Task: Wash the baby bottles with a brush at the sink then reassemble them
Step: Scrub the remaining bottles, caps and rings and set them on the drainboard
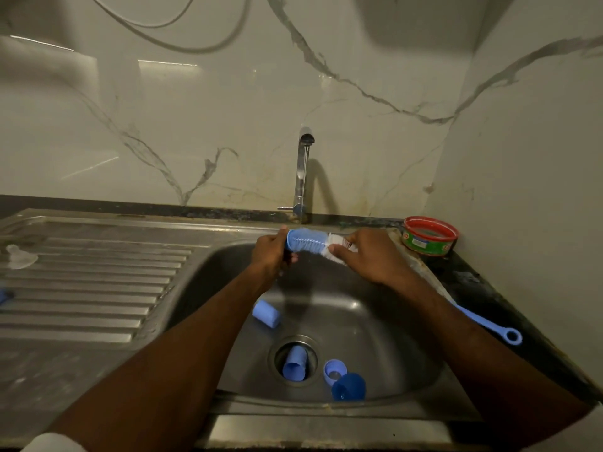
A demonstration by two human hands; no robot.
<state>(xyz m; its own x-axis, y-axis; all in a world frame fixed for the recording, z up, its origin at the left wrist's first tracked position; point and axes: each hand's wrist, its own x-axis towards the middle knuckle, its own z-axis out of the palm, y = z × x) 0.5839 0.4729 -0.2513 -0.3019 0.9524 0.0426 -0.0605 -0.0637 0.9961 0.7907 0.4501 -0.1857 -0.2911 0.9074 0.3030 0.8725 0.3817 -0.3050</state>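
Observation:
Over the back of the steel sink [391, 347] I hold a bottle brush [306, 242] with blue and white bristles, lying level under the tap's thin stream. My left hand [270, 257] grips its blue left end. My right hand [368, 256] pinches the white bristle end. In the basin lie a light blue tube-shaped bottle part [266, 314], another blue part [295, 367] standing in the drain, a light blue screw ring [332, 371] and a dark blue cap [348, 387]. A clear teat [19, 256] rests on the drainboard.
The tap [301, 171] stands at the back wall with water running. A blue handle with a ring end [489, 324] lies along the sink's right edge, under my right forearm. A red-rimmed green tub [429, 236] sits in the back right corner. A blue object [4, 296] shows at the left edge.

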